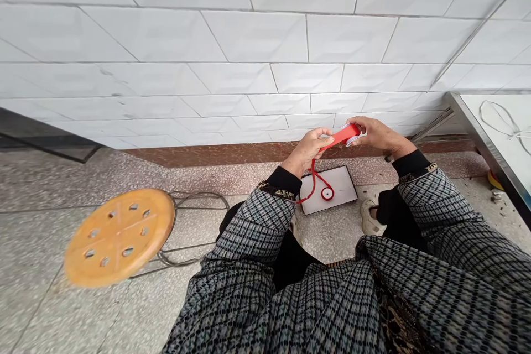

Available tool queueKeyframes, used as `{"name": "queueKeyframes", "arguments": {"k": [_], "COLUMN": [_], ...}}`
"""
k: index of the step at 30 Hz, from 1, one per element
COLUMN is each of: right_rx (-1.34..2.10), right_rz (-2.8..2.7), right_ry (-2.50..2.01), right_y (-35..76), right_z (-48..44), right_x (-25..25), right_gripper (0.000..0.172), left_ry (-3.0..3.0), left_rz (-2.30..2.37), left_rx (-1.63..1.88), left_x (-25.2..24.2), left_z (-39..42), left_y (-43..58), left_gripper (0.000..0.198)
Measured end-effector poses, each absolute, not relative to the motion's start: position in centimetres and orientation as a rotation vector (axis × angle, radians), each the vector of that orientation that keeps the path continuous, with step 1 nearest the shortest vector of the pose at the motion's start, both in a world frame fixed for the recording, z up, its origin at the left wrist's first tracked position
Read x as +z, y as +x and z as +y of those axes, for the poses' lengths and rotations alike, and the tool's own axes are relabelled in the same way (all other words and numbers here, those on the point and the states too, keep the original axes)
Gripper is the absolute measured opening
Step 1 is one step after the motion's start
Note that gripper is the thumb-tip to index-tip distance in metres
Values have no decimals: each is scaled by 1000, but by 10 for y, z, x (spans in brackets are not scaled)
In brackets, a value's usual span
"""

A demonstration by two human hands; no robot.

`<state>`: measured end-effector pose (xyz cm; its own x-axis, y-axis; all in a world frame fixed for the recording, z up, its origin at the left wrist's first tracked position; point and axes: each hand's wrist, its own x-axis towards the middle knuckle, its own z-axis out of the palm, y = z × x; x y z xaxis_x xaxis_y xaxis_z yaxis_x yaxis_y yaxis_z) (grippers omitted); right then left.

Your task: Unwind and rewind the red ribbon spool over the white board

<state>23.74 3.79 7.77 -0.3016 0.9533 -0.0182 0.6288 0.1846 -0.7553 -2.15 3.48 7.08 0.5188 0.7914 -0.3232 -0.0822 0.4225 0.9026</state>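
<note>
In front of the wall, both my hands hold a wide red strip (345, 134) stretched between them. My left hand (309, 149) is closed on its left part, with the thumb on top. My right hand (375, 135) pinches its other end, where a pale white edge or layer curls beside the red. From below my left hand a red length hangs down in a loop. It leads toward a small red roll with a white centre (327, 193), seen over a shallow white tray or box lid (343, 194) with dark edges on the floor.
A round orange stool (120, 235) with holes in its seat and metal legs lies tipped at my left. At right stands a metal-edged table (492, 144) with a pale cable (504, 124) on it. White tiled wall (249, 38) rises ahead. My shoe (371, 218) is beside the tray.
</note>
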Motion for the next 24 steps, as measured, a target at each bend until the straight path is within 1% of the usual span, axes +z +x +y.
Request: {"name": "queueKeyframes", "arguments": {"k": [3,8,16,22,24], "right_rx": [974,998,1110,1044,1073], "right_rz": [-1947,-1975,-1846,-1884,-1848], "right_ry": [-1508,-1499,-1423,-1449,-1442], "right_y": [245,244,242,241,241], "right_z": [39,37,40,42,41], "right_x": [80,82,80,79,79], "right_gripper": [59,50,53,50,52], "left_ry": [1019,1001,983,983,987], "left_rz": [869,835,766,757,752], "left_rx": [618,590,536,550,555], "left_x": [76,82,78,80,80], "left_z": [37,40,40,38,39], "left_y": [-26,-33,-33,-31,-31], "left_gripper": [24,32,32,34,34]}}
